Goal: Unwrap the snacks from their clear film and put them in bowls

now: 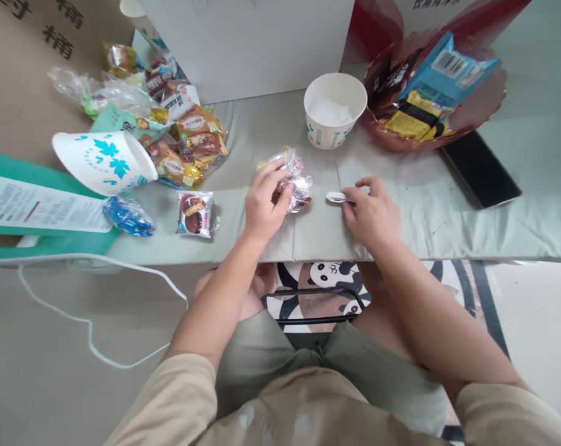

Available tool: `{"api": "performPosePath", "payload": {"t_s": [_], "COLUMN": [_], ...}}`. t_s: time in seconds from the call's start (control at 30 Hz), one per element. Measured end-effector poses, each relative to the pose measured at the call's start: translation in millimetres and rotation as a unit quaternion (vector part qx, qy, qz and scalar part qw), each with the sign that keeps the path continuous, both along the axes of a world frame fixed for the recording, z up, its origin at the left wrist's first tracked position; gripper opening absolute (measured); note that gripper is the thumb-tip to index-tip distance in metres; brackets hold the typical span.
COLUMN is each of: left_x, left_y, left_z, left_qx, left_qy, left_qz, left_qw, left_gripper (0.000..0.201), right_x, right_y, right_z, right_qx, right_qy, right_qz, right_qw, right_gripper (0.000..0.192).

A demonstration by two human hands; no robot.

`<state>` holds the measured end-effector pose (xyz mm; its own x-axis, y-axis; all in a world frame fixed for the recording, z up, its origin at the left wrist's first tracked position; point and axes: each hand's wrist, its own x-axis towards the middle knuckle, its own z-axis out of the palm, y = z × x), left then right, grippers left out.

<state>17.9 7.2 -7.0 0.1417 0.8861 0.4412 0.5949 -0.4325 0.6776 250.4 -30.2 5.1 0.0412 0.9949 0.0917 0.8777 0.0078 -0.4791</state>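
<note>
My left hand curls its fingers over a crumpled bundle of silvery wrappers on the table, so part of the bundle is hidden. A short way to the right, my right hand pinches a small white object with a rounded end low over the cloth; the fingers cover its other end, and its kind is not clear. Behind the hands stands a white paper cup with crumpled whitish material inside. Left of my left hand lies a small packaged snack cake.
A heap of wrapped snacks, a tipped paper cup and a blue packet are at the left. A reddish scalloped bowl with snack packets and a black phone are at the right. A white box stands behind.
</note>
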Motion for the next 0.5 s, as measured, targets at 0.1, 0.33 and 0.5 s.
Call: {"api": "performPosePath", "payload": {"t_s": [0.1,0.33,0.5], "left_x": [3.5,7.9,11.6], "left_y": [2.5,5.0,3.3], "left_z": [-3.3,-11.8,-10.3], "left_qx": [0.02,0.117,0.142], "left_qy": [0.008,0.054,0.042], "left_qz": [-0.012,-0.003,0.007], "left_qw": [1.0,0.992,0.989], "left_gripper": [0.03,0.035,0.026], "right_x": [3.2,5.5,-1.4], "right_y": [-2.0,-7.5,-10.2], "right_z": [4.8,12.6,7.2], "right_qx": [0.039,0.126,0.064], "right_qy": [-0.014,0.315,0.505], "right_qz": [-0.025,-0.017,0.064], "right_qw": [0.999,0.94,0.858], "right_gripper": [0.023,0.031,0.026]}}
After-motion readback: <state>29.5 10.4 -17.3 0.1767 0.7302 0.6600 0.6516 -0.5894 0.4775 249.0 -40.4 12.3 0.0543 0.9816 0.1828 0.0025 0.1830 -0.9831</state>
